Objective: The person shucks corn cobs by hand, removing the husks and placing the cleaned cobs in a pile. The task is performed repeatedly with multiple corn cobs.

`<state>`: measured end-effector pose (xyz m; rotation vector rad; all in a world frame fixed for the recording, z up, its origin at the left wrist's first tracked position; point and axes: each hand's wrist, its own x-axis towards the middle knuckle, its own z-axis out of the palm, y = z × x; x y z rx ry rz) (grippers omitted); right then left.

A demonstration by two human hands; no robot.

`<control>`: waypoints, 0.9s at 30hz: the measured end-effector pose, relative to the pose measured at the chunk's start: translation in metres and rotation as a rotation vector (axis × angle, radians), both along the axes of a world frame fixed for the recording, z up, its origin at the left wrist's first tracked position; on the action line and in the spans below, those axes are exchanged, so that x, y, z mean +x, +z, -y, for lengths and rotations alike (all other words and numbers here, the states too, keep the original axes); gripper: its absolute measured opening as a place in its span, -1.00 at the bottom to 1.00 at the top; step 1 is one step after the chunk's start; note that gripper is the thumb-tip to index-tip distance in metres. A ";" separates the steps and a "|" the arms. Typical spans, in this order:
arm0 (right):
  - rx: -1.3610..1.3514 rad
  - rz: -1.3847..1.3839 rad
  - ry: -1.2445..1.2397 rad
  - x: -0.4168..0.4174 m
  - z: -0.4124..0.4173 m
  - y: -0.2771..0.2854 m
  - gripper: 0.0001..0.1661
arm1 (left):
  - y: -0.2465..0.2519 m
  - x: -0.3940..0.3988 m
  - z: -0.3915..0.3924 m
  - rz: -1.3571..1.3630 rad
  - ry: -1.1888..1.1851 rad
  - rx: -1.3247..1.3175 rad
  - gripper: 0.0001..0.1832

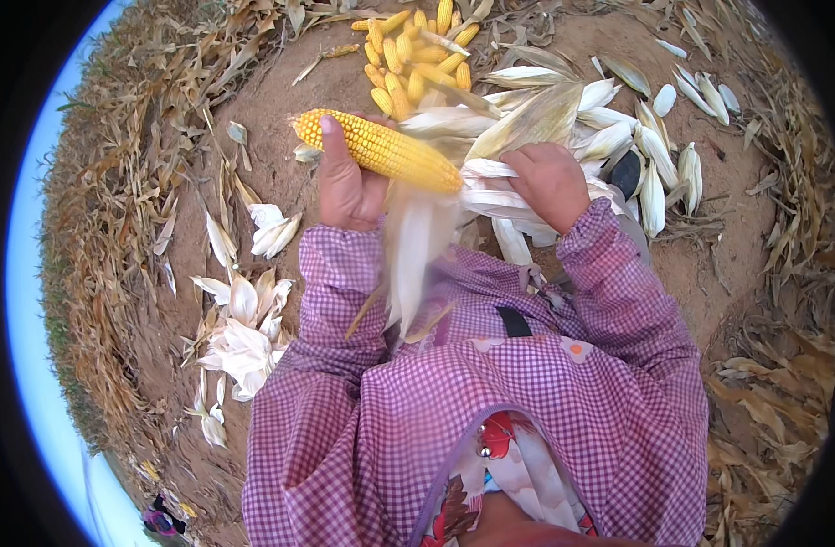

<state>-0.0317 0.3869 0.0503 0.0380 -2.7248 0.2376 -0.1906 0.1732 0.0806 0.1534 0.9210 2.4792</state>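
A yellow ear of corn [390, 147] lies across my left hand [352, 178], the thumb pressed on its kernels near the left end. Pale husk leaves [417, 246] hang blurred from the ear's right end, over my lap. My right hand [547, 183] grips a bunch of pale husk [489, 188] by that same end; whether this bunch is still joined to the ear is unclear. Just beyond both hands, a broad greenish-brown husk leaf [530, 126] lies on other husks.
Husked corn ears [417, 58] form a pile on the bare soil ahead. Loose husks [653, 147] are strewn to the right, partly around a dark shoe [624, 174], and more husks [243, 342] lie at left. Dry corn stalks and leaves [110, 273] border the soil.
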 end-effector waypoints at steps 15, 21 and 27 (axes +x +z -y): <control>-0.550 -0.177 -0.294 0.027 -0.017 0.018 -0.78 | -0.004 0.003 -0.012 -0.153 0.232 -0.219 -0.56; -0.272 -0.191 -0.046 -0.012 0.051 0.010 -0.39 | 0.019 0.030 -0.027 -0.144 0.110 -0.126 -0.55; -0.713 0.103 -0.133 -0.024 0.058 -0.010 -0.38 | 0.032 0.030 -0.023 0.001 0.144 -0.031 -0.54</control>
